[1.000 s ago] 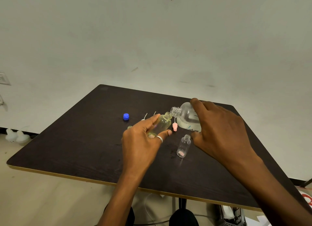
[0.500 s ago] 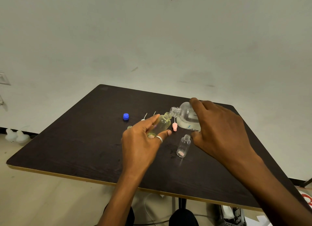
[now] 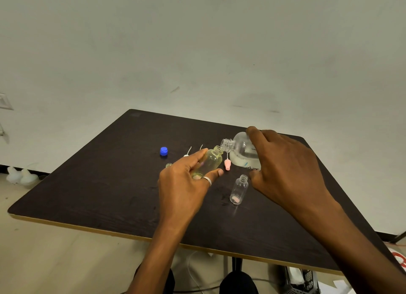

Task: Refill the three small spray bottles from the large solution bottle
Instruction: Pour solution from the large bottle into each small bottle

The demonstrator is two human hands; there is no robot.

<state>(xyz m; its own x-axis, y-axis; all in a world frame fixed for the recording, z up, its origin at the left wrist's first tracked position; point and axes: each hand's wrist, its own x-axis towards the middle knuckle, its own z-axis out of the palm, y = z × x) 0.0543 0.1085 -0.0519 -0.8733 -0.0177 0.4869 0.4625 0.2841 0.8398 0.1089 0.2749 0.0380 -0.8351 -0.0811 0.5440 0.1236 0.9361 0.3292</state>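
Note:
My right hand (image 3: 283, 168) grips the large clear solution bottle (image 3: 240, 152), tipped on its side with its open neck pointing left. My left hand (image 3: 184, 184) holds a small clear bottle (image 3: 208, 162) tilted up, its mouth touching the large bottle's neck; it looks yellowish inside. A second small bottle (image 3: 239, 189) stands open and upright on the dark table (image 3: 98, 184), just below my right hand. The neck of a third small bottle (image 3: 168, 165) peeks out left of my left hand. A pink spray top (image 3: 227, 163) lies between my hands.
A blue cap (image 3: 164, 151) lies on the table to the left. Two white spray tops with thin tubes (image 3: 188, 152) lie behind my left hand. White bottles (image 3: 19, 176) stand on the floor at far left. A wall rises beyond the table's far edge.

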